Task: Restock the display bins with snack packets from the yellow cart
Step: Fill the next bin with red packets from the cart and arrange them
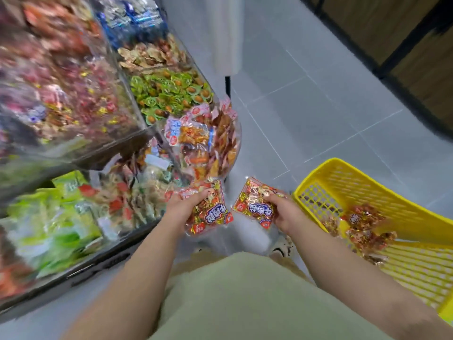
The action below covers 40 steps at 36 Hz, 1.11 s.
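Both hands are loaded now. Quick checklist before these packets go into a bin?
1. Left hand grips the first red snack packet: ok.
2. Right hand grips the second red snack packet: ok.
3. Way from the hands to the display bins is free: ok.
4. Bin holding the same product found: cannot tell, the bins are blurred.
5. Room in the round clear bin nearest the hands: not ok, it looks heaped high.
6. More packets left in the yellow cart: ok.
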{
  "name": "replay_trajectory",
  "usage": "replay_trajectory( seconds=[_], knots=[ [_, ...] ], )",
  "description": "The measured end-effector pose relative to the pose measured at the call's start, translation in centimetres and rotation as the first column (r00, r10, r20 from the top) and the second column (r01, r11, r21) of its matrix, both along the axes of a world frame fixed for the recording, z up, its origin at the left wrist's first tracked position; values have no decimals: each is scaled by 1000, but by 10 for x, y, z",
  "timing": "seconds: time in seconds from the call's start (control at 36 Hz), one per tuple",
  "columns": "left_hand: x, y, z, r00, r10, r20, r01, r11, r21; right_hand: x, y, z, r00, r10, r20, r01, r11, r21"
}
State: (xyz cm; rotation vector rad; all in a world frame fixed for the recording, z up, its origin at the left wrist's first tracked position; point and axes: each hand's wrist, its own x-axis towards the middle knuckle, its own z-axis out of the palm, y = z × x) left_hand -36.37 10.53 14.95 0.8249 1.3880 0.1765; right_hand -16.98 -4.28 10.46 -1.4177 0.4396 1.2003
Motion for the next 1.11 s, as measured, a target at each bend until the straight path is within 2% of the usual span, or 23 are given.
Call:
replay_trajectory(
  seconds=[0.17,0.25,0.33,0.42,0.58,0.67,0.75,0.81,0.89,1.0,1.06,1.11],
  knots=[
    [-87,49,21,995,78,-58,-69,988,138,-55,75,21,987,152,-46,-146,982,120],
    [-116,68,32,980,198,-21,-192,966,176,-73,113,37,980,189,-55,-174,964,202],
    [-138,84,45,953,303,25,-300,924,237,-88,151,58,968,190,-167,-129,939,318],
    [-158,98,51,907,416,56,-418,881,222,-102,188,78,942,240,-236,-125,900,417],
    [-177,129,67,820,557,135,-573,792,212,-124,257,112,846,486,-218,-345,812,471],
    [-179,146,78,786,605,130,-616,746,251,-127,294,125,783,610,-124,-506,739,444],
    [-179,165,89,742,650,164,-667,689,283,-117,330,140,716,697,41,-661,659,359],
    [-179,178,97,721,667,188,-690,663,292,-104,353,147,700,705,116,-701,647,300],
    [-180,198,106,690,680,249,-722,623,300,-87,386,154,738,672,62,-646,678,351],
    [-179,223,115,668,666,332,-744,600,293,-76,416,164,734,678,48,-650,679,341],
    [-180,237,118,660,649,377,-750,593,292,-76,427,170,704,694,153,-701,645,303],
    [-182,251,122,672,632,386,-739,603,300,-78,439,176,628,696,347,-772,612,169]
  ],
)
